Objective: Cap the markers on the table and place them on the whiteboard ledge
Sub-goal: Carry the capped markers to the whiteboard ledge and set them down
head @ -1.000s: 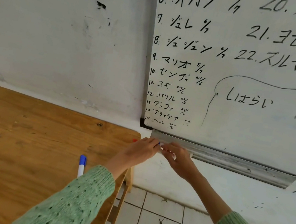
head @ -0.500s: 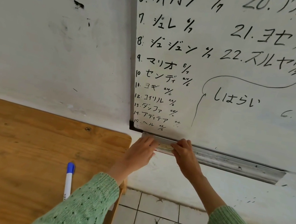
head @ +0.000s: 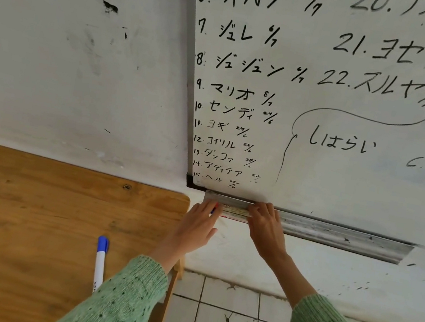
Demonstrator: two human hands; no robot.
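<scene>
From the head view, I have both hands up at the left end of the ledge (head: pixel 333 233), under the whiteboard (head: pixel 327 95). My left hand (head: pixel 197 221) and right hand (head: pixel 265 225) each pinch one end of a marker (head: pixel 235 211), fingers closed on it, and the marker lies along the ledge's channel between them. A bit of red shows by my left fingertips (head: pixel 212 206); whether that is its cap or a second marker I cannot tell.

I judge this to be the set-down. To do it well I would keep the marker level and parallel to the ledge, press it back against the board side so it cannot roll off the front lip, then let go with one hand at a time.

One more marker, the blue-capped pen (head: pixel 100 260), lies on the table (head: pixel 30 215), near left, partly hidden by my left sleeve (head: pixel 122 299). That one comes after this.
</scene>
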